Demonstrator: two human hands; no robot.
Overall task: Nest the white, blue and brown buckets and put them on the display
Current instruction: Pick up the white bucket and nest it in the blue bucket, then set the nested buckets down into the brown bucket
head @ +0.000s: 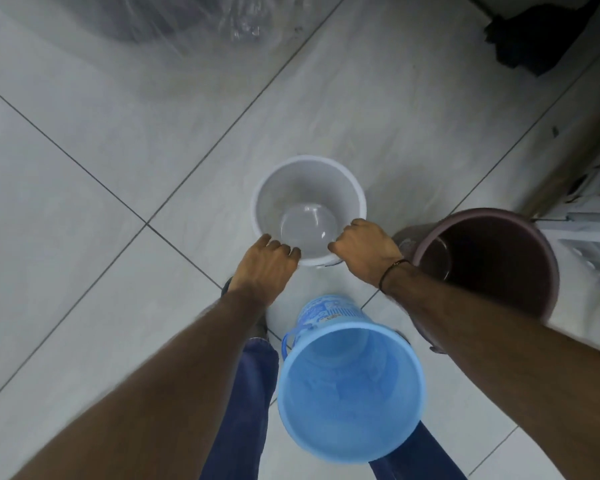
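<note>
A white bucket stands upright on the tiled floor, straight ahead. My left hand curls over its near-left rim, and my right hand grips its near-right rim. A blue bucket with a printed label and a blue handle stands between my legs, nearer to me. To the right stands a brown bucket, partly crossed by my right forearm. All three buckets are empty and stand apart from one another.
Clear plastic wrap covers a dark object at the far left. A dark cloth bundle lies at the far right. White plastic baskets and a low shelf edge line the right side. My jeans-clad legs flank the blue bucket.
</note>
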